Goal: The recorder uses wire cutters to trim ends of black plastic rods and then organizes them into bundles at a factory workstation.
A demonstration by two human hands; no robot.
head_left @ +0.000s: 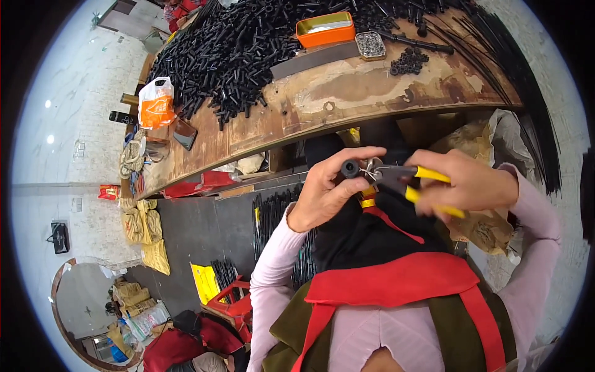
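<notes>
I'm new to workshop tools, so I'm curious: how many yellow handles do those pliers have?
2. On the pliers, the upper handle and the lower handle are both at the right hand, which partly covers them.

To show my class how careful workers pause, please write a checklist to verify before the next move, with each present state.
1. Left hand grips the black tube: ok.
2. Right hand holds the yellow-handled pliers: ok, though blurred.
3. Pliers' tips beside the silvery metal piece: ok.
4. Jaws biting it firmly: cannot tell.
5. Tube resting on the workbench: not ok, held off it.
6. Orange tin open: ok.
</notes>
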